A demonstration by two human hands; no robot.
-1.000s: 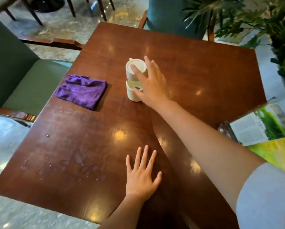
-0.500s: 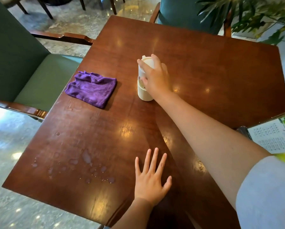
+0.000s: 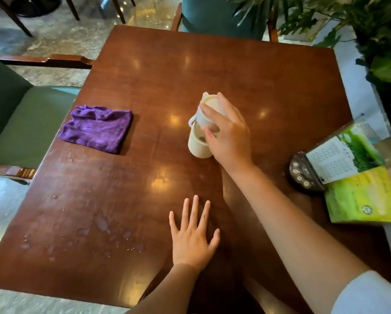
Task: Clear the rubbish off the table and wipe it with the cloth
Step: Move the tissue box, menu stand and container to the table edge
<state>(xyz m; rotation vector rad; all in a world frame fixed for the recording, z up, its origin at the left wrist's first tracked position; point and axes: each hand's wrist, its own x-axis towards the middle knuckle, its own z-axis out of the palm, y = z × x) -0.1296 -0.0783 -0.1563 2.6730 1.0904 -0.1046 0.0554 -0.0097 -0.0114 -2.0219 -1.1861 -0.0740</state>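
Observation:
A cream takeaway cup (image 3: 197, 145) with a pale lid stands near the middle of the dark wooden table (image 3: 269, 82), leaning a little toward the far left. My right hand (image 3: 228, 134) is wrapped around its right side and upper part. A folded purple cloth (image 3: 97, 129) lies on the table's left side, apart from both hands. Water drops and smears (image 3: 99, 225) spread over the near left corner. My left hand (image 3: 193, 236) rests flat on the table near the front edge, fingers spread, holding nothing.
A green menu card (image 3: 357, 175) in a dark round stand (image 3: 303, 175) sits at the table's right edge. A green armchair (image 3: 20, 123) stands at the left, a teal chair (image 3: 221, 14) at the far side, leafy plants (image 3: 378, 46) at the far right.
My right hand went from touching the cup with spread fingers to closing around it, and the cup now leans. My left hand stays flat. The camera shifted.

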